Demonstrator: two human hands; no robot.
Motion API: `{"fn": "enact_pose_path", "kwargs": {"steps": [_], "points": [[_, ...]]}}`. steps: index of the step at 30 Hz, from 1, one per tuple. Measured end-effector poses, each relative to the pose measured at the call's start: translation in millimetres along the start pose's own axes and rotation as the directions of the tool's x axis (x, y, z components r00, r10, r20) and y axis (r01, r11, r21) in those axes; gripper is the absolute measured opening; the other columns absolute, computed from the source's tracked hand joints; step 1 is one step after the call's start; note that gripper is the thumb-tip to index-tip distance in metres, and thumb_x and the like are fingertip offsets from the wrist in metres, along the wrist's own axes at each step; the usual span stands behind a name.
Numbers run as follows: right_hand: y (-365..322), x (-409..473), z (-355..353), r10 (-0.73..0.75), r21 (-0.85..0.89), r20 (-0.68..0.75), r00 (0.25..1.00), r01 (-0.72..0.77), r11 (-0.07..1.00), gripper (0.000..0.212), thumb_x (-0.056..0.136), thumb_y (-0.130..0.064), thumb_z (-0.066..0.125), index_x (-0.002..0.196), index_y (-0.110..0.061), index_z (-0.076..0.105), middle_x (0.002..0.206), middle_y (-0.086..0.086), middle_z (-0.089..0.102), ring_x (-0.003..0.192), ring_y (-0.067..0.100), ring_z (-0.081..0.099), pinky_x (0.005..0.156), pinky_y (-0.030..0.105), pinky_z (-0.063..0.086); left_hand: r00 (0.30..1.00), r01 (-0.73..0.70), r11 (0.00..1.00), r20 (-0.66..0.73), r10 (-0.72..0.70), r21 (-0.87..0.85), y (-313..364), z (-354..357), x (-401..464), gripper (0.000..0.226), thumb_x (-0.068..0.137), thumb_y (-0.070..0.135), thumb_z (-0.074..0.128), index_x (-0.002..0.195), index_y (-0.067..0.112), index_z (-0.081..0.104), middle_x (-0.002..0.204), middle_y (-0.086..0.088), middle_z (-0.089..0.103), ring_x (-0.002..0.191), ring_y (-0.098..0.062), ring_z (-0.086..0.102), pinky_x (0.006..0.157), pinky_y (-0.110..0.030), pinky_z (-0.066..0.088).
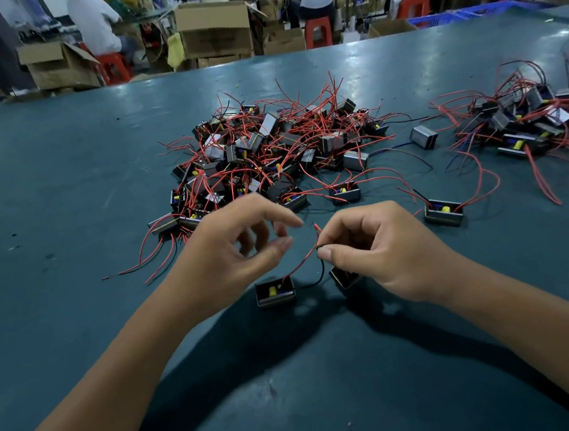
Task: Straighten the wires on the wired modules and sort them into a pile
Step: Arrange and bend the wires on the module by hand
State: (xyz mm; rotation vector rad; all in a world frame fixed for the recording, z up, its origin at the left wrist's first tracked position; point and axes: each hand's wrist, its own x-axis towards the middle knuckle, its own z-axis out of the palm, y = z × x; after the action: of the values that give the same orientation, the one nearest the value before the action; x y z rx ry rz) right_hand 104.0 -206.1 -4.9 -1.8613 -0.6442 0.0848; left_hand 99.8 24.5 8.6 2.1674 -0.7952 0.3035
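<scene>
My left hand [241, 243] hovers with its grip released, fingers loosely spread, holding nothing. Below it a module [275, 292] sits on the tabletop [67, 186], its red wire [302, 261] rising rightward into my right hand [379, 251], whose grip pinches the wire ends. A second module [343, 276] lies under that hand. Beyond is the tangled pile [270, 151]; far right, another pile [525, 115].

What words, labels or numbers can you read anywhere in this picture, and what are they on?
None can be read.
Cardboard box behind the table: a dark smudge on its front, too blurred to read.
Modules in the middle pile: no legible markings, too small to tell.
Module in front of the hands: only yellow and blue parts show, no text.
</scene>
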Motion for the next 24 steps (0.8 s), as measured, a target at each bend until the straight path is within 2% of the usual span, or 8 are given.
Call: {"fn": "enact_pose_path", "kwargs": {"steps": [3, 7, 13, 15, 17, 20, 22, 24], "points": [[1.0, -0.2, 0.8, 0.002, 0.016, 0.022, 1.0, -0.003, 1.0, 0.011, 0.088, -0.008, 0.073, 0.079, -0.013, 0.07, 0.062, -0.006, 0.06, 0.056, 0.004, 0.05, 0.054, 0.019, 0.042, 0.975, -0.22, 0.961, 0.003, 0.223, 0.165, -2.1, 3.8, 1.0, 0.014, 0.087, 0.015, 0.076, 0.101, 0.016, 0.076, 0.097, 0.001, 0.06, 0.083, -0.009, 0.057, 0.071, -0.021, 0.045], [0.2, -1.5, 3.4, -0.017, 0.033, 0.063, 0.998, 0.015, 0.999, 0.011, 0.088, -0.008, 0.072, 0.08, -0.014, 0.07, 0.062, -0.002, 0.06, 0.055, 0.006, 0.05, 0.052, 0.02, 0.042, 0.964, -0.262, 0.945, 0.007, 0.265, 0.198, -5.7, 7.2, -0.5, 0.009, 0.089, 0.021, 0.076, 0.096, 0.017, 0.079, 0.096, 0.003, 0.057, 0.083, -0.016, 0.059, 0.069, -0.037, 0.049], [0.9, -3.0, 7.1, -0.051, 0.013, 0.013, 0.999, 0.051, 0.999, 0.007, 0.086, -0.015, 0.071, 0.079, -0.016, 0.069, 0.06, -0.003, 0.059, 0.054, 0.007, 0.05, 0.052, 0.024, 0.042, 0.965, -0.255, 0.929, 0.008, 0.263, 0.268, -1.1, 12.5, -0.9, 0.013, 0.095, 0.022, 0.068, 0.091, 0.011, 0.074, 0.093, 0.004, 0.059, 0.082, -0.011, 0.055, 0.07, -0.029, 0.046], [0.5, -4.3, 7.4, -0.092, -0.041, -0.027, 0.995, 0.091, 0.995, 0.005, 0.085, -0.017, 0.069, 0.08, -0.016, 0.07, 0.061, -0.001, 0.06, 0.054, 0.007, 0.05, 0.052, 0.025, 0.041, 0.984, -0.174, 0.964, -0.006, 0.179, 0.203, 2.3, 15.2, -1.7, 0.012, 0.095, 0.022, 0.067, 0.089, 0.012, 0.071, 0.088, 0.005, 0.059, 0.077, -0.011, 0.055, 0.066, -0.029, 0.045], [-0.8, -5.2, 8.4, -0.153, -0.147, -0.048, 0.987, 0.145, 0.978, 0.005, 0.085, -0.012, 0.07, 0.081, -0.014, 0.072, 0.061, -0.007, 0.059, 0.055, 0.002, 0.048, 0.053, 0.017, 0.037, 0.999, -0.052, 0.994, -0.006, 0.053, 0.092, 5.0, 17.2, -3.2, 0.014, 0.093, 0.027, 0.068, 0.086, 0.015, 0.07, 0.081, 0.006, 0.06, 0.07, -0.015, 0.057, 0.061, -0.031, 0.045], [-0.7, -5.1, 9.7, -0.226, -0.284, -0.07, 0.972, 0.198, 0.938, 0.004, 0.084, -0.007, 0.071, 0.083, -0.01, 0.073, 0.066, -0.011, 0.06, 0.06, 0.002, 0.05, 0.059, 0.01, 0.034, 0.98, 0.196, 0.969, 0.041, -0.192, -0.148, 9.6, 19.4, -3.4, 0.019, 0.089, 0.033, 0.071, 0.077, 0.018, 0.069, 0.065, 0.007, 0.059, 0.057, -0.009, 0.048, 0.052, -0.025, 0.038], [-1.0, -5.5, 11.3, -0.269, -0.334, -0.073, 0.96, 0.231, 0.914, 0.004, 0.083, -0.006, 0.071, 0.083, -0.009, 0.072, 0.069, -0.009, 0.062, 0.063, 0.002, 0.053, 0.061, 0.009, 0.035, 0.912, 0.407, 0.837, 0.11, -0.395, -0.366, 13.4, 20.7, -3.2, 0.027, 0.084, 0.032, 0.078, 0.067, 0.015, 0.067, 0.059, -0.002, 0.049, 0.052, -0.012, 0.037, 0.047, -0.025, 0.028], [-1.3, -6.2, 13.9, -0.31, -0.369, -0.062, 0.949, 0.267, 0.89, 0.005, 0.082, -0.004, 0.071, 0.081, -0.009, 0.071, 0.07, -0.011, 0.061, 0.064, -0.001, 0.052, 0.062, 0.007, 0.034, 0.795, 0.593, 0.587, 0.281, -0.538, -0.551, 15.8, 21.4, -3.6, 0.028, 0.084, 0.021, 0.076, 0.06, 0.015, 0.063, 0.057, -0.001, 0.042, 0.047, -0.011, 0.026, 0.041, -0.019, 0.021]]}}
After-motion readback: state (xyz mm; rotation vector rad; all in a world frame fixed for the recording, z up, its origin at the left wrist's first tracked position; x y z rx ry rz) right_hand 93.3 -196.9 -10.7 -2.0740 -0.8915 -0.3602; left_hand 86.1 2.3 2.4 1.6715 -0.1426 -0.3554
